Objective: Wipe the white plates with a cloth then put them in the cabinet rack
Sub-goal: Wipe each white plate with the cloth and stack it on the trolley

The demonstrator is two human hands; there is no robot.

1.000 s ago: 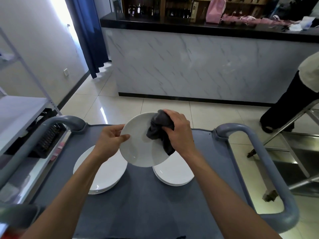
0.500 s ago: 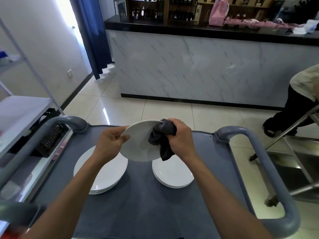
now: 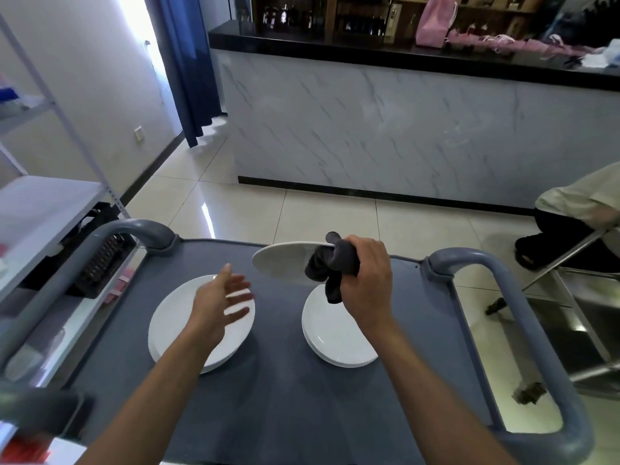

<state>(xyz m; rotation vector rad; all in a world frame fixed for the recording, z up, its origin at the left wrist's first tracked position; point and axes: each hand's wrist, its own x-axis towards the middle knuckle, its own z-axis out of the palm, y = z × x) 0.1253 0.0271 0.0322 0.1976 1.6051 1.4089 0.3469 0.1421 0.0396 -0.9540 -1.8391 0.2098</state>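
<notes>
My right hand (image 3: pixel 367 283) grips a white plate (image 3: pixel 283 261) by its right rim through a dark grey cloth (image 3: pixel 330 265). The plate is held almost level above the grey cart top (image 3: pixel 285 397), and its far side is seen edge-on. My left hand (image 3: pixel 219 302) is off the plate, fingers spread, hovering over the left stack of white plates (image 3: pixel 174 327). A second stack of white plates (image 3: pixel 335 333) lies below my right hand on the cart.
The cart has grey curved handles, left (image 3: pixel 110 239) and right (image 3: pixel 523 317). A white metal shelf rack (image 3: pixel 40 209) stands at the left. Another person (image 3: pixel 577 213) and a steel trolley frame (image 3: pixel 577 297) are at the right. A marble-fronted counter (image 3: pixel 385 129) lies ahead.
My left hand has let go of the plate and dropped over the left stack. The plate has tipped from facing me to nearly level, held by the right hand alone.
</notes>
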